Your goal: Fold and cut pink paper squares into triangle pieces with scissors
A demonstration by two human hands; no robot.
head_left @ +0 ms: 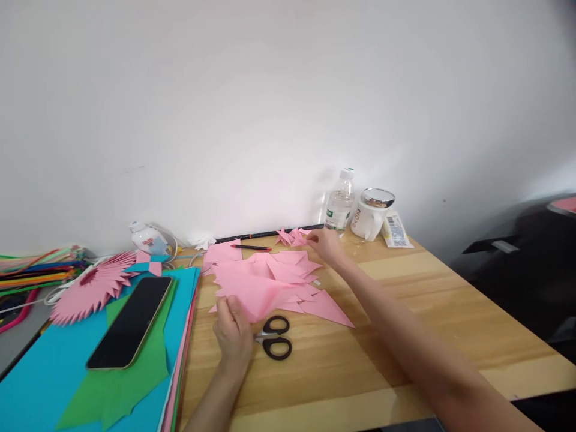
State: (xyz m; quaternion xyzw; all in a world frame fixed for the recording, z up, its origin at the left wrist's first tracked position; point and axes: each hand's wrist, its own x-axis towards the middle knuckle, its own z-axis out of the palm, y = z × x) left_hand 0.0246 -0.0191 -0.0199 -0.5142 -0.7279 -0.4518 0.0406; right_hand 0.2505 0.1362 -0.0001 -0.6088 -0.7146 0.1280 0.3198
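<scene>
Near the table's left-middle, my left hand (233, 330) grips the lower edge of a pink sheet of paper (258, 291), which is creased and lifted toward me. Several folded pink paper pieces (328, 307) lie under and around it. My right hand (324, 243) reaches to the back of the table, fingers pinched together beside small pointed pink folded-paper shapes (292, 237). What those fingers hold, if anything, is too small to make out. Black-handled scissors (276, 347) lie just right of my left hand, their blades partly hidden by it.
A water bottle (340, 204) and a lidded white mug (369, 219) stand by the wall, beside a small packet (396, 231). A dark pen (251, 247) lies behind the paper. On the left, a phone (130, 324) rests on green and blue sheets (36, 372), near a pleated pink paper fan (92, 288).
</scene>
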